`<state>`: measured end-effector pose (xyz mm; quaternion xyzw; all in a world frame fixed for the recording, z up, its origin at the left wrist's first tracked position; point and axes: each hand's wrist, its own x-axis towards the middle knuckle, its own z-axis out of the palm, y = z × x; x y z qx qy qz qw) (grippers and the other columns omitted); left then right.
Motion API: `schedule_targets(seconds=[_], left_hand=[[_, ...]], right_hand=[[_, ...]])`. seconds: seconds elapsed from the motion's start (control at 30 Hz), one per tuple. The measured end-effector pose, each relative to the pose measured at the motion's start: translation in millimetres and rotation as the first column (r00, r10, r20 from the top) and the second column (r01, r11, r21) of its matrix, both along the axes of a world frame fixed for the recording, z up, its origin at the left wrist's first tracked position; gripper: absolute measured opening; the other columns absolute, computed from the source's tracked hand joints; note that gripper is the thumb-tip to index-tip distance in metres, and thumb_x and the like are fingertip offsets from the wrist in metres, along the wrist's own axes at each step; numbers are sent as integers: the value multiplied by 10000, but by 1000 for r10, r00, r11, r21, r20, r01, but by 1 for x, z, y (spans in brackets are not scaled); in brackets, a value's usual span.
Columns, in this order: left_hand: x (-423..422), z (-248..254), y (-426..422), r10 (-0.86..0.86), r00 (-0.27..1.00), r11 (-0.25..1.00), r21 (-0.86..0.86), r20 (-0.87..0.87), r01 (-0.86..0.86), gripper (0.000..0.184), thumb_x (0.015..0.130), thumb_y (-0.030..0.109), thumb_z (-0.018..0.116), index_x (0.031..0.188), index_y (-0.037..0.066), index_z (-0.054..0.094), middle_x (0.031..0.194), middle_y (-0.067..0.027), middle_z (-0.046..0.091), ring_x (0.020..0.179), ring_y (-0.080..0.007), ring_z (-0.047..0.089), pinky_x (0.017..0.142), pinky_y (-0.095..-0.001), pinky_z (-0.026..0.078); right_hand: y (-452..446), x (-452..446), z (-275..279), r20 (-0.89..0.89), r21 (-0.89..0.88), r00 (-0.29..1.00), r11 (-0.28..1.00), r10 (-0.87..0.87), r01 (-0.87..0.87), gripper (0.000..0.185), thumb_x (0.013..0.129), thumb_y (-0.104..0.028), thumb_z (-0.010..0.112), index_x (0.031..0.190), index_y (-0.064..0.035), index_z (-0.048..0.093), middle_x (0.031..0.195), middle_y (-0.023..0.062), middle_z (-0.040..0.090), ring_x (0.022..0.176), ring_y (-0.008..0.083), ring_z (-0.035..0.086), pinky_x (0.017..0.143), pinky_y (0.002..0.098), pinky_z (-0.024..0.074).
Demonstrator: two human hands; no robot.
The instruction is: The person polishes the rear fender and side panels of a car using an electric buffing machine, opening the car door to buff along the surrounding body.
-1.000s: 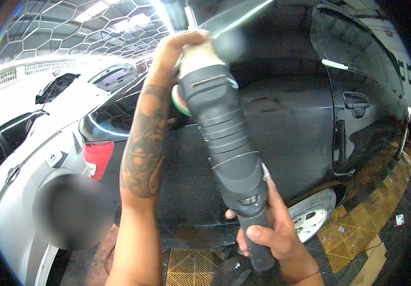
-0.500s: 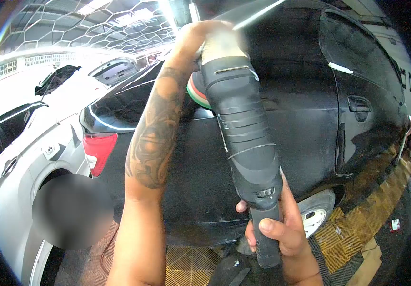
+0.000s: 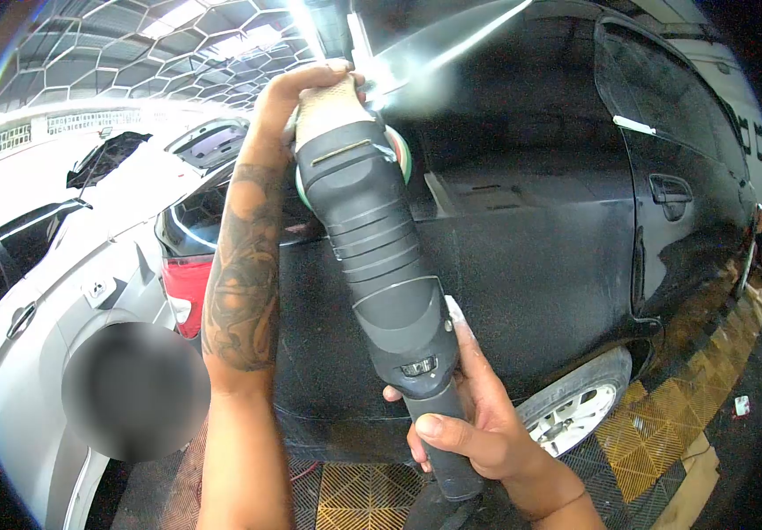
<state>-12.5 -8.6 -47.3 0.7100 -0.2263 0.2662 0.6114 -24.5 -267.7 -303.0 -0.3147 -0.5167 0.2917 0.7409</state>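
Both hands are on a black car polisher (image 3: 379, 234), which slants across the middle of the view. My left hand (image 3: 286, 99) is wrapped over its tan-covered head at the top. Farther down, my right hand (image 3: 474, 431) grips the narrow rear end, thumb on top, close to a small dial. A round pad (image 3: 403, 157) with red, white and green edges shows on either side of the head. It lies against or just over the black car's side panel (image 3: 522, 265); the contact itself is hidden by the tool.
A red tail light (image 3: 188, 287) is at the black car's left end, its wheel (image 3: 575, 415) low on the right. A silver car (image 3: 54, 291) stands at left. Someone's blurred head (image 3: 134, 391) is low on the left. Yellow and black floor tiles (image 3: 368, 495) lie below.
The polisher has shifted left along the panel, its head farthest. Both hands moved left with it and kept their hold. A bright light reflection on the car now shows beside the head.
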Motion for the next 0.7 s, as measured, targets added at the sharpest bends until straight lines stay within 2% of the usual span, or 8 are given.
schedule_targets(seconds=[0.03, 0.17, 0.27, 0.33, 0.47, 0.6, 0.63, 0.7], left_hand=[[0, -4, -4, 110, 992, 994, -7, 67, -110, 342, 880, 179, 603, 1148, -33, 584, 1103, -158, 666, 986, -249, 660, 866, -372, 570], [-3, 1, 30, -5, 1000, 1000, 22, -8, 5, 338, 891, 160, 597, 1175, -23, 585, 1098, -156, 667, 971, -244, 668, 844, -370, 575], [-14, -11, 37, 242, 959, 970, -30, 145, -240, 335, 891, 159, 602, 1176, -17, 582, 1078, -157, 668, 956, -249, 675, 828, -374, 580], [-25, -11, 37, 102, 985, 995, -16, 141, -101, 372, 864, 209, 640, 1124, -55, 608, 1024, -170, 688, 897, -239, 687, 807, -330, 583], [-44, -11, 40, 226, 970, 971, -99, 93, -216, 326, 873, 156, 598, 1119, -57, 605, 1040, -170, 685, 888, -237, 690, 796, -327, 585], [-68, -18, 65, 188, 976, 982, 5, 110, -189, 377, 896, 197, 582, 1174, -56, 611, 1039, -166, 677, 906, -239, 685, 779, -356, 581], [-71, -17, 77, 177, 978, 983, 29, 110, -182, 367, 896, 201, 578, 1168, -44, 603, 1062, -176, 675, 904, -242, 681, 777, -364, 583], [-81, -25, 83, 187, 976, 982, -18, 110, -186, 361, 895, 198, 578, 1166, -39, 595, 1069, -180, 672, 903, -247, 680, 775, -368, 586]], right_hand=[[2, -1, 1, 2, 0, 1000, 1000, 10, -10, 1042, 876, -130, 648, 1573, -130, -126, 1232, 266, 502, 677, 199, 624, 569, 316, 534], [11, -5, 1, 44, 14, 998, 999, 35, -36, 1025, 896, -111, 628, 1570, -135, -145, 1241, 273, 500, 684, 199, 624, 590, 322, 536], [17, -9, 0, 52, 18, 997, 998, 52, -53, 1016, 907, -96, 620, 1570, -139, -149, 1241, 269, 502, 691, 190, 618, 597, 321, 536], [25, -11, -3, 65, 36, 996, 997, 65, -67, 1010, 913, -84, 615, 1570, -140, -150, 1240, 265, 503, 698, 183, 615, 602, 317, 537], [34, -12, -4, 108, 36, 988, 993, 109, -113, 1000, 927, -57, 606, 1569, -148, -155, 1243, 255, 502, 719, 168, 608, 621, 306, 535], [42, -14, -4, 134, 0, 978, 986, 162, -164, 1025, 933, -83, 629, 1564, -160, -176, 1245, 232, 497, 716, 165, 595, 623, 304, 535], [42, -16, -5, 69, -12, 974, 976, 217, -216, 1033, 924, -78, 658, 1561, -89, -154, 1549, 166, 256, 833, 123, 561, 669, 277, 519], [42, -15, -7, 84, -33, 971, 974, 225, -223, 1033, 921, -84, 663, 1561, -76, -148, 1571, 166, 213, 878, 127, 557, 677, 275, 520]])
